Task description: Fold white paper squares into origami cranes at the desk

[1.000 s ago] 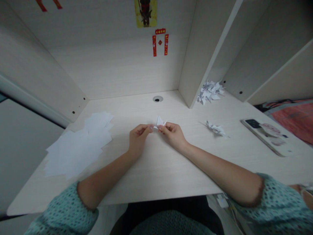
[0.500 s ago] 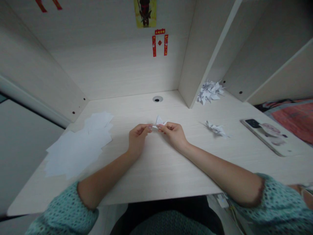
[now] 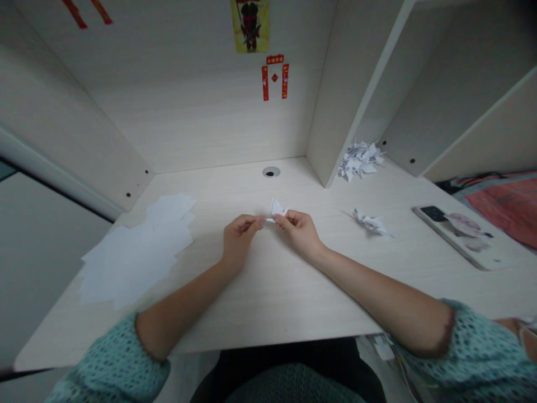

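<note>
A small folded white paper piece (image 3: 277, 209) is held just above the pale wooden desk (image 3: 272, 291) near its middle. My left hand (image 3: 239, 238) pinches its left end with thumb and fingertips. My right hand (image 3: 300, 230) pinches its right side, fingers curled. A pointed flap of the paper sticks up between the two hands. Both forearms reach in from the near edge, with teal knitted sleeves pushed up.
A loose spread of white paper sheets (image 3: 134, 249) lies at the left. One folded paper figure (image 3: 370, 221) lies right of my hands, and a pile of them (image 3: 358, 159) sits in the shelf nook. A phone (image 3: 455, 232) lies at the right. A cable hole (image 3: 271, 172) is at the back.
My hands keep pinching the small paper in nearly the same place. The view has shifted slightly; nothing else moved.
</note>
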Action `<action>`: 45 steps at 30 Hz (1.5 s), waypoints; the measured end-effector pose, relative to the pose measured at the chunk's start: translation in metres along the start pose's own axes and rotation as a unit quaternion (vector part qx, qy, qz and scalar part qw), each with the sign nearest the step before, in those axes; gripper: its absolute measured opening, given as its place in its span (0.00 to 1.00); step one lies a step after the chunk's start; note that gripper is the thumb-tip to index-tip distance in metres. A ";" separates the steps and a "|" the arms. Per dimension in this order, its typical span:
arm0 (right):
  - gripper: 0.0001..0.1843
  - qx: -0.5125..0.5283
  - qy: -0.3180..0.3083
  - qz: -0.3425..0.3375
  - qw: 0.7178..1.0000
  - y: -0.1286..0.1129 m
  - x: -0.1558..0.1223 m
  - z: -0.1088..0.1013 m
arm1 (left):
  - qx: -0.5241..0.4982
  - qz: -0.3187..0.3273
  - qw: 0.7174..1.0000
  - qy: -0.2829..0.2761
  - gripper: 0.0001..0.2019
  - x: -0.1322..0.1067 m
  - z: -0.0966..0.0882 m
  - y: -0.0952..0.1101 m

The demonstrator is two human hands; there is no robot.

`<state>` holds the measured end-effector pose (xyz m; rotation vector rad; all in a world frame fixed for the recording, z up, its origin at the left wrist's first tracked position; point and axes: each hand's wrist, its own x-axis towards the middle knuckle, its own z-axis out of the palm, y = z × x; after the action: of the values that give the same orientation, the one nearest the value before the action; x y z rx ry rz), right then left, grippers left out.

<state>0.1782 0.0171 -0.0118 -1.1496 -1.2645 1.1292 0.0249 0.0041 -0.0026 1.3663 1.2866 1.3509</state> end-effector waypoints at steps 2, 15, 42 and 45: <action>0.22 0.000 0.000 -0.007 1.000 0.000 0.000 0.000 | -0.009 -0.004 1.000 -0.009 0.10 -0.001 0.000 0.002; 0.18 0.058 -0.065 0.026 0.996 0.003 -0.001 0.002 | 0.015 -0.015 1.000 -0.021 0.08 0.003 0.000 -0.005; 0.08 -0.117 0.005 -0.191 0.975 0.004 0.002 -0.007 | 0.156 0.052 0.982 -0.088 0.10 0.002 -0.002 -0.004; 0.09 -0.119 0.004 -0.164 0.979 0.004 0.001 -0.007 | 0.137 0.052 0.985 -0.086 0.10 0.002 -0.003 -0.004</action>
<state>0.1850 0.0189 -0.0159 -1.0664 -1.5482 0.7416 0.0217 0.0063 -0.0062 1.7205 1.3329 1.1246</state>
